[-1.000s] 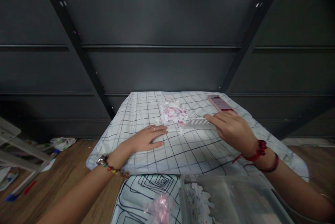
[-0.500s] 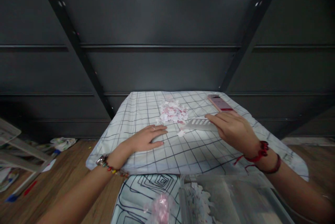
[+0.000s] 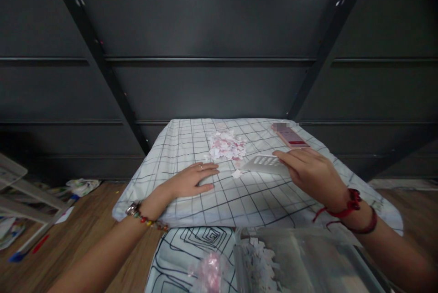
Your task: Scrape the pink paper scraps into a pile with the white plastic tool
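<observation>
Right now we pinch one end of a slotted white tool in our right hand, its far end pointing left of that hand, near a loose white scrap; we cannot tell whether they touch. Our left hand lies palm down on the checked cloth, thumb spread from the fingers. Beyond and right of its fingertips we have a heap of paper scraps. Just beyond our right hand lies a phone; nearer us than that hand sits a clear bin.
</observation>
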`<state>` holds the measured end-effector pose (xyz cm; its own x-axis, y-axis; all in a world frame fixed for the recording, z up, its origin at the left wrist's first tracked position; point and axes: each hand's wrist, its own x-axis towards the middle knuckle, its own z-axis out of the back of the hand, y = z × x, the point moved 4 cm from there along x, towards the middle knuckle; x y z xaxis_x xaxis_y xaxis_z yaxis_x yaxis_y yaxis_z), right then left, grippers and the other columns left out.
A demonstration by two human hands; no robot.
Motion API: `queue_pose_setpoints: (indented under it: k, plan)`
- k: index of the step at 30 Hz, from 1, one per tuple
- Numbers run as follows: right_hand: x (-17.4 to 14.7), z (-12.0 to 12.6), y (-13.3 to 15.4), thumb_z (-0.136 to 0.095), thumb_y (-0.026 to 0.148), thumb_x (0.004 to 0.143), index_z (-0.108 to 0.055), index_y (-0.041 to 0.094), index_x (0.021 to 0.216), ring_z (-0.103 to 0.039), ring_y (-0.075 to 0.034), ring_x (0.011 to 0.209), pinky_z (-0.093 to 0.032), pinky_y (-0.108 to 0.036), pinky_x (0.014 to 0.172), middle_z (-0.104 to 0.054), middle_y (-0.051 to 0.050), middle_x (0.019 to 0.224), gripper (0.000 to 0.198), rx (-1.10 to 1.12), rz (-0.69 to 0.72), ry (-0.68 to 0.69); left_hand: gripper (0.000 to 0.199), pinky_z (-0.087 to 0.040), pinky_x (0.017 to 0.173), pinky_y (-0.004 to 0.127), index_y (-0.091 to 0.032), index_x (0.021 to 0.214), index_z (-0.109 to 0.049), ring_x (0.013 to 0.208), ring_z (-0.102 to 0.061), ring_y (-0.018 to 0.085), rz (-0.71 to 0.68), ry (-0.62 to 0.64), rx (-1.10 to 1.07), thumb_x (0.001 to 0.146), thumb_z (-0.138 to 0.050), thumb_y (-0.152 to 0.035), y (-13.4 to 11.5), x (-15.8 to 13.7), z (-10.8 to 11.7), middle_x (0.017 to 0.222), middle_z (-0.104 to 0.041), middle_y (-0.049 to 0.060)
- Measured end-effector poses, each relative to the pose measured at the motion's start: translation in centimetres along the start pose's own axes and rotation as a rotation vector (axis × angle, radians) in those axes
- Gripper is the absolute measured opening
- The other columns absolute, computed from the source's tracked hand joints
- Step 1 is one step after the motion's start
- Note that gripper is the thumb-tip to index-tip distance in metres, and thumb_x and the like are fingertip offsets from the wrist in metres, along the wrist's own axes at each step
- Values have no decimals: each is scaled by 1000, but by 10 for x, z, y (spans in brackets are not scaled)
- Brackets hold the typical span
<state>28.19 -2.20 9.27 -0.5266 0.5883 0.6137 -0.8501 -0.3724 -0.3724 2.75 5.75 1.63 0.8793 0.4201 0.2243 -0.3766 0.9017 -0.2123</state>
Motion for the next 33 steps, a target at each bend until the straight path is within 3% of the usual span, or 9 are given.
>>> queue_pose_setpoints:
  k: [10,19,33]
  plan:
    - [1,-2,-1,-41,6,78,-63,14,95,-55,-16,67,-39,-29,67,-64,-5,75,29,-38,-5,-16,40,-29,103,39,-22,127,-41,123,-37,21,10,18,31,92,-42,-41,0,0,-1,135,-41,8]
    - [-1,5,9,-43,3,74,-62,15,93,-54,-15,63,-37,-28,66,-63,-3,70,29,-53,3,62,39,-29,102,39,-23,126,-41,122,-38,21,12,9,27,92,-41,-42,0,0,-1,135,-41,7]
    - [1,6,6,-43,3,73,-63,12,91,-53,-16,61,-36,-29,64,-64,-6,70,28,-107,23,20,41,-29,103,40,-22,127,-41,122,-37,21,8,12,42,92,-41,-42,0,0,-1,135,-41,7]
